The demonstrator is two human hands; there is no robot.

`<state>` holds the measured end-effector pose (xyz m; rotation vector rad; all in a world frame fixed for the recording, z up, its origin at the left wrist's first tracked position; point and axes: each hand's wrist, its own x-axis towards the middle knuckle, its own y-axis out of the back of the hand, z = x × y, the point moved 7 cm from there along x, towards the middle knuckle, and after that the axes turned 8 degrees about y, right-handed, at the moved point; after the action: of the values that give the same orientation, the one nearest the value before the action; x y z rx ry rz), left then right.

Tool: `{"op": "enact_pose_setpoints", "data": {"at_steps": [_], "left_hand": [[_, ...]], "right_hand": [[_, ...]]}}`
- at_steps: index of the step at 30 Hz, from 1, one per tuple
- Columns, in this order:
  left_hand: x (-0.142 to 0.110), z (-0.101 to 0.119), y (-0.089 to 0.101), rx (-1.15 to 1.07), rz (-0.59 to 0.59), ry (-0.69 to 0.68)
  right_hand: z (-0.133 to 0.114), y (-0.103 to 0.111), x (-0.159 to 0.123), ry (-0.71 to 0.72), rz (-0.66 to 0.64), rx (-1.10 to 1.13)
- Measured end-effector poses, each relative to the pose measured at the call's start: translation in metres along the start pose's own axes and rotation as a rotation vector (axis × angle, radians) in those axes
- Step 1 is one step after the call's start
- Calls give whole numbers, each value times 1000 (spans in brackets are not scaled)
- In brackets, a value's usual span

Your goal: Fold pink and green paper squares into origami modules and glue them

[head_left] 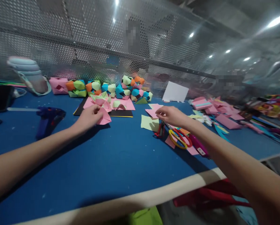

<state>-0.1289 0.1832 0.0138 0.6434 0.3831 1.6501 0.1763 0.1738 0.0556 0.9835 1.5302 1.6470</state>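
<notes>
Between the fingers and thumb of my left hand (89,119) is a folded piece of pink paper (104,117), close to a partly folded pink and pale green paper model (101,100). My right hand (174,115) reaches over the papers at centre right. Its fingers are bent together at the edge of a pink paper sheet (152,112), pinching it as far as I can see. A pale green paper square (149,123) lies just below that sheet. Scissors with red and yellow handles (180,139) and a purple utility knife (198,146) rest under my right forearm.
Several colourful folded-paper balls (123,91) line the back, by a perforated metal panel (95,34). A blue glue gun (48,120) and a bottle (28,75) are at left. A white card (175,92) stands behind; pink paper pieces (220,107) heap at right on the blue table (121,156).
</notes>
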Motion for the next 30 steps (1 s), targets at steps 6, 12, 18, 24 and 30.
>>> {"op": "enact_pose_setpoints", "data": {"at_steps": [6, 12, 18, 24, 30], "left_hand": [[19, -14, 15, 59, 47, -19], [9, 17, 19, 174, 72, -207], [-3, 41, -14, 279, -54, -455], [-22, 55, -45, 331, -155, -509], [-45, 73, -65, 422, -263, -600]], "right_hand": [[-24, -41, -6, 57, -136, -45], [-47, -59, 2, 52, -141, -196], [-54, -60, 8, 87, -125, -300], [-55, -59, 9, 117, -116, -271], [-54, -66, 23, 82, -7, -163]]}}
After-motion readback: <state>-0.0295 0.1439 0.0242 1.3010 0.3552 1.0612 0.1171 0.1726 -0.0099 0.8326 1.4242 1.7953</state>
